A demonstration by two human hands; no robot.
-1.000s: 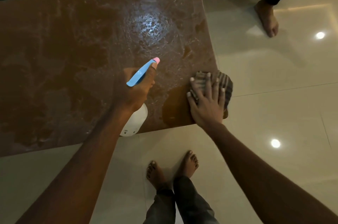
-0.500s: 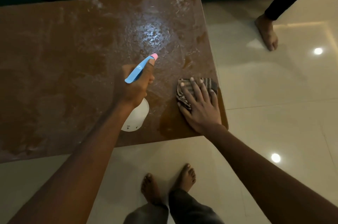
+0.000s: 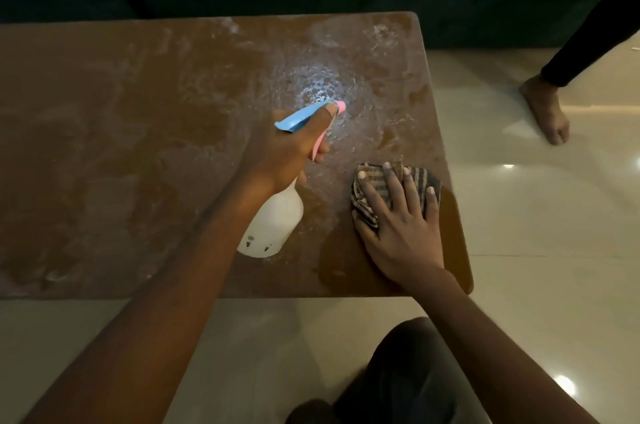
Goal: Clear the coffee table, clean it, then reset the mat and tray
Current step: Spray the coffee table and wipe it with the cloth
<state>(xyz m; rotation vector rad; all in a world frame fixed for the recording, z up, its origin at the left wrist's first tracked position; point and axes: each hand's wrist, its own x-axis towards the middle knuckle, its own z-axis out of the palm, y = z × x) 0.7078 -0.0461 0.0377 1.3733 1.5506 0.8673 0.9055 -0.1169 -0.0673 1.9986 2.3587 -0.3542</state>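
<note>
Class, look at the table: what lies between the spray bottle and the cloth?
In the head view, only bare wet tabletop lies between the spray bottle and the cloth; nothing stands there.

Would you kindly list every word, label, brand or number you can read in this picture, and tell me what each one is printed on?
No text can be read anywhere in this view.
Spray bottle in the left hand: a few small dark marks near its base, too small and blurred to read as letters.
Striped cloth under the right hand: pattern only, no label visible.
Coffee table: wet streaks only, no print.
</note>
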